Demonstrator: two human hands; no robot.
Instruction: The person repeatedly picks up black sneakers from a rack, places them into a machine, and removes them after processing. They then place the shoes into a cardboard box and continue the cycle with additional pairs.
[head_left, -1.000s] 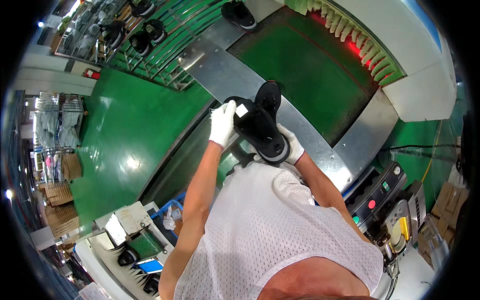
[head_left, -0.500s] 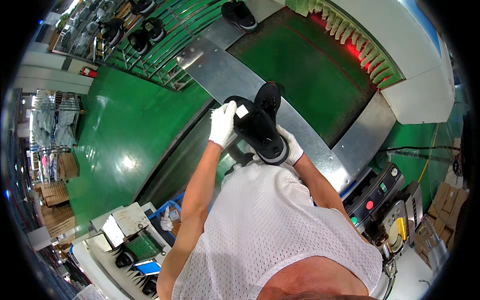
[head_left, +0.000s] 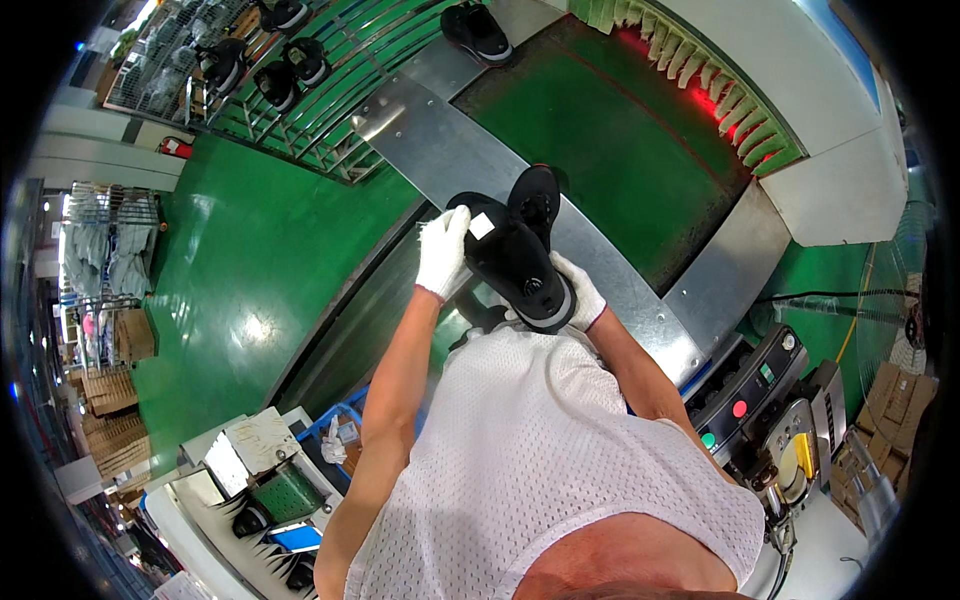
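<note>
A black shoe [head_left: 510,262] with a pale sole edge is held in front of my body, its heel end nearest me. My gloved left hand [head_left: 443,250] pinches the far left part of the shoe, next to a small white label [head_left: 482,226]. The gloved right hand [head_left: 580,290] is wrapped round the shoe's right side near the heel, some fingers hidden beneath it. Just beyond, a second black shoe [head_left: 537,200] rests at the metal ledge [head_left: 612,262], partly covered by the first.
Past the ledge lies a green conveyor belt [head_left: 600,130], running to a machine opening hung with fabric strips [head_left: 700,80]. Another black shoe [head_left: 477,34] sits at its far left corner. A metal rack [head_left: 340,85] carries several shoes. A control panel [head_left: 750,390] stands at right.
The held shoe has shifted very slightly, its heel end tipping a little. Both hands keep their grip in nearly the same place.
</note>
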